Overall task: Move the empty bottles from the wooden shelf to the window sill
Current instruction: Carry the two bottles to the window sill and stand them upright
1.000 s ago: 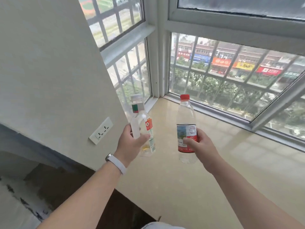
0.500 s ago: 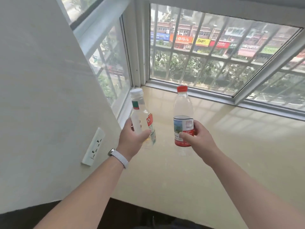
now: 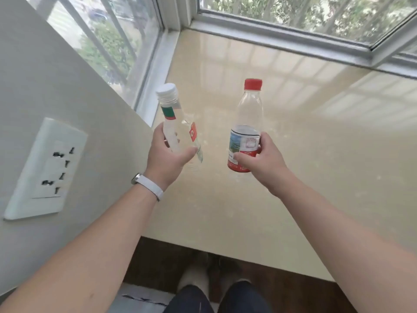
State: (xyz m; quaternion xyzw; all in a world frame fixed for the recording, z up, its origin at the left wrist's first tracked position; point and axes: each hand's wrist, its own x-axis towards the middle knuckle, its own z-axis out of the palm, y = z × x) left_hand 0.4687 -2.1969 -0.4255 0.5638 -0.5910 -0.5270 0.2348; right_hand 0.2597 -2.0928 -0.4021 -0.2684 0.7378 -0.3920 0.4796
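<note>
My left hand point(image 3: 165, 158) grips a clear empty bottle with a white cap point(image 3: 172, 114), tilted a little to the left. A clear empty bottle with a red cap point(image 3: 249, 114) and a red and white label is upright in my right hand point(image 3: 262, 160). Both bottles hang in the air above the glossy beige window sill point(image 3: 304, 136), side by side and apart from each other. The wooden shelf is out of view.
A white wall point(image 3: 56, 86) with a socket plate point(image 3: 47, 170) rises close on the left. White window frames point(image 3: 270, 32) with glass bound the sill at the back and left. The sill's front edge runs above a dark floor point(image 3: 282, 288), where my legs show.
The view has tilted downward and drawn closer to the sill. Both hands still hold their bottles, now lower over the sill surface.
</note>
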